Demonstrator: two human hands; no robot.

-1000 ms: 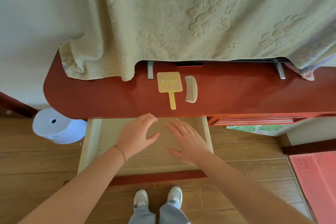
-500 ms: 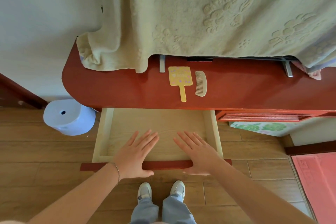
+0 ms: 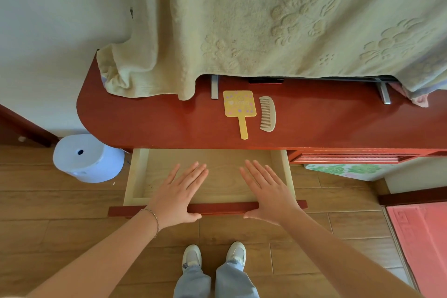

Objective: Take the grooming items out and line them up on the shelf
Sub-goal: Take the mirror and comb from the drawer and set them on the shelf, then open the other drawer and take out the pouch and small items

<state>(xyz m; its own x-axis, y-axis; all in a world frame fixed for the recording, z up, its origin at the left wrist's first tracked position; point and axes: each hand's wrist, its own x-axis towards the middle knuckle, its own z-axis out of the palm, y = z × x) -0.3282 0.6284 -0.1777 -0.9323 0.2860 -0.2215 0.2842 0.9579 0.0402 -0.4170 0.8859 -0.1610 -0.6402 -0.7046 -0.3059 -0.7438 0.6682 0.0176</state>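
Observation:
A yellow hand mirror [image 3: 240,107] lies on the red shelf [image 3: 150,123] with its handle toward me. A beige comb [image 3: 267,113] lies just to its right, parallel to it. Below the shelf a pale wooden drawer [image 3: 136,176] stands pulled out, and its visible floor holds nothing. My left hand [image 3: 180,195] and my right hand [image 3: 269,192] rest flat, fingers straight, on the drawer's red front edge [image 3: 222,208], one on each side of its middle.
A pale green towel [image 3: 266,19] hangs over the back of the shelf and hides what is behind it. A lilac round container [image 3: 87,158] stands on the wooden floor at the left. A pink mat [image 3: 423,244] lies at the right. My feet are under the drawer front.
Both hands have drawn back from over the drawer floor to its red front edge and flattened there. The view has pulled back and shifted. Mirror and comb have not moved.

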